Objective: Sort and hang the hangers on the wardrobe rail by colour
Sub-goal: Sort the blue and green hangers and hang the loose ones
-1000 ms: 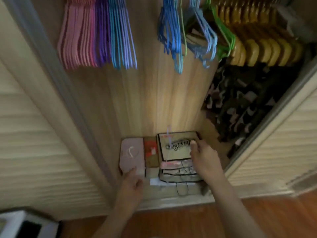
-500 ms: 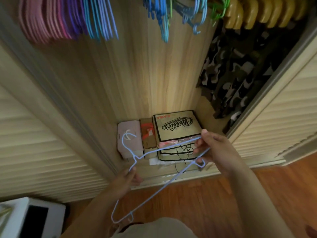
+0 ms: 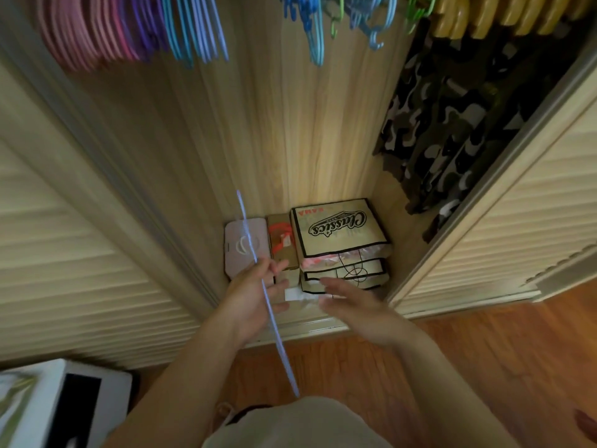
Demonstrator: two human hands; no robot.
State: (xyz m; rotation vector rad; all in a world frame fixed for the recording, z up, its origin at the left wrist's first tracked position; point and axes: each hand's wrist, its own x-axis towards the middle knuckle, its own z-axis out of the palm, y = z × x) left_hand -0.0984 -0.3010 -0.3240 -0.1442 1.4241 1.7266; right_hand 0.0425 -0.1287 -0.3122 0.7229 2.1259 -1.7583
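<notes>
Before the open wardrobe, low: one thin pale-blue wire hanger [image 3: 258, 279], seen edge-on, held in the left hand [image 3: 255, 295], grip closed by finger and thumb about its middle. Right hand [image 3: 358, 308] just beside, fingers spread, holding nothing. Judged light, springy, smooth-coated; likely to twist in a pinch, so best taken near the hook neck. Above: pink plastic hangers [image 3: 80, 30], purple hangers [image 3: 142, 24], light-blue hangers [image 3: 197, 27], yellow moulded hangers [image 3: 484, 17]. Wardrobe floor: beige printed fabric bag [image 3: 339, 231], pale pink flat case [image 3: 239, 250]. Camouflage cloth garment [image 3: 452, 118] hanging at right.
</notes>
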